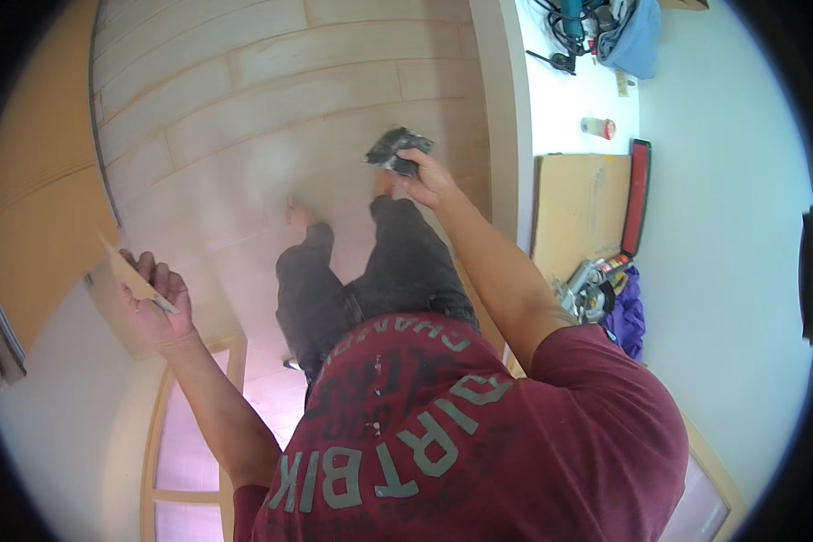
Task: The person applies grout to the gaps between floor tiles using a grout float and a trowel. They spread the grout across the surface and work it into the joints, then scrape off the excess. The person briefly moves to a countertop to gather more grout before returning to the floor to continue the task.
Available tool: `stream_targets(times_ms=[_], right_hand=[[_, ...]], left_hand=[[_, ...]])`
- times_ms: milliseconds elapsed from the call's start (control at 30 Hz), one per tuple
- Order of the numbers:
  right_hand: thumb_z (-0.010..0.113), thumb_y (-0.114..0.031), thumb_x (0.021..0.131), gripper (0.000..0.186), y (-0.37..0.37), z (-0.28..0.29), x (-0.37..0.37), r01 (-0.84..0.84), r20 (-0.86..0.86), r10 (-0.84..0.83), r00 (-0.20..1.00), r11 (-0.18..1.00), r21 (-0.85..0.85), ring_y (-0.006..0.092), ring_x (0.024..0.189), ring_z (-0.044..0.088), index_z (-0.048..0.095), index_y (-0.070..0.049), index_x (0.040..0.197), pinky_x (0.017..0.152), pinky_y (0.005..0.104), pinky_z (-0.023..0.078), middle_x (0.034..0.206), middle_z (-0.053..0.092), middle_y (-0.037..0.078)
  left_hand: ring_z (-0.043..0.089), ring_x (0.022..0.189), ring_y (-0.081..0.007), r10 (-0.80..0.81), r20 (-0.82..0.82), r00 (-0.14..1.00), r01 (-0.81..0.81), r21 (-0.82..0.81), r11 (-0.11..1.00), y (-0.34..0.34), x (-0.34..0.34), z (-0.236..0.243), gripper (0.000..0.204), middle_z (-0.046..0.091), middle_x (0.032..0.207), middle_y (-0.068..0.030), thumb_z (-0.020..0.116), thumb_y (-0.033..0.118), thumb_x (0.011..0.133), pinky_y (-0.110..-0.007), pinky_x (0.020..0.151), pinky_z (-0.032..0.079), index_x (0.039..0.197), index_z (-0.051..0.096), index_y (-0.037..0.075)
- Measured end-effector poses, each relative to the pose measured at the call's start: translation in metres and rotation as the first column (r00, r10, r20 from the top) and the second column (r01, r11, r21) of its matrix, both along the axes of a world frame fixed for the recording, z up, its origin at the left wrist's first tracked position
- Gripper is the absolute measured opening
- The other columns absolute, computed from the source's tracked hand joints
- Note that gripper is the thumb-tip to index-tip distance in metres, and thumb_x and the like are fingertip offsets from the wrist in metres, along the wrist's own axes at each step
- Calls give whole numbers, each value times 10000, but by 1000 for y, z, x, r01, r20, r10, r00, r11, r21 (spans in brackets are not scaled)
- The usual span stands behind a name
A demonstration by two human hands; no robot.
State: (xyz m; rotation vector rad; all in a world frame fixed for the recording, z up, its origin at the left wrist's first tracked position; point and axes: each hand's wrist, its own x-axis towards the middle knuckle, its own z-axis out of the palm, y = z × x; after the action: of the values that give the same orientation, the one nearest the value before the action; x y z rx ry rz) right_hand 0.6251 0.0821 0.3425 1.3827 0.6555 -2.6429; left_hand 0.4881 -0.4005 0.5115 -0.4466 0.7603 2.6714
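Note:
My left hand (pixel 161 303) is at the left, with its fingers closed around a flat tan wedge-shaped piece (pixel 135 278). One end of it narrows to a blurred tip, and a small greyish part shows near the palm. Ahead of my body, my right hand (pixel 427 181) grips a crumpled-looking black object with whitish smears (pixel 396 147). The thumb lies over its near edge; its exact kind cannot be made out. The two held things are well apart, over the floor.
Pale plank flooring (pixel 307 81) lies below my bare feet. An orange-tan panel (pixel 41 172) stands at left. To the right, a white surface (pixel 560 108) holds cords, a blue cloth (pixel 630 41), a red-capped jar (pixel 598 127), a cardboard sheet (pixel 580 203), and a metal tool (pixel 587 294).

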Motion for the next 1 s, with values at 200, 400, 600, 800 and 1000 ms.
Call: stream_targets(times_ms=[200,400,600,800,1000], right_hand=[[617,-235,1060,411,2,-93,-109,-247,-154,251,956,968,43,315,1116,710,546,1,1388,948,462,600,1232,705,146],[650,-317,1065,432,63,-142,-154,-437,159,706,690,231,869,338,1088,692,660,-36,1393,946,449,561,1396,670,185],[753,-258,895,490,135,-203,-149,382,342,874,346,-464,799,385,1210,589,728,-316,1381,1036,449,504,1559,564,140],[684,-44,794,690,181,-267,-132,413,446,815,371,-575,707,365,1202,605,690,-376,1399,1025,451,520,1572,549,85],[689,-166,904,528,197,-308,-130,312,529,758,381,-644,698,376,1155,600,697,-349,1399,1018,445,515,1573,548,104]], left_hand=[[703,937,-187,-43,289,956,163,-404,900,116,-25,-160,378,713,1160,-79,518,344,1097,-340,764,582,1349,617,80],[705,1102,-247,-328,272,905,392,-227,892,238,-80,-329,393,724,1218,-107,595,332,1068,-429,996,564,1325,624,37],[722,1046,-252,-524,269,808,589,-402,701,332,-141,-445,417,718,1174,-120,615,353,1050,-441,985,571,1287,621,10],[720,1040,-250,-678,157,718,663,-450,599,395,-148,-513,434,720,1168,-123,612,368,1046,-422,982,567,1291,622,10],[700,1076,-262,-716,166,679,687,-487,539,414,-144,-557,497,696,1228,-125,585,365,1053,-444,989,551,1397,571,8]])
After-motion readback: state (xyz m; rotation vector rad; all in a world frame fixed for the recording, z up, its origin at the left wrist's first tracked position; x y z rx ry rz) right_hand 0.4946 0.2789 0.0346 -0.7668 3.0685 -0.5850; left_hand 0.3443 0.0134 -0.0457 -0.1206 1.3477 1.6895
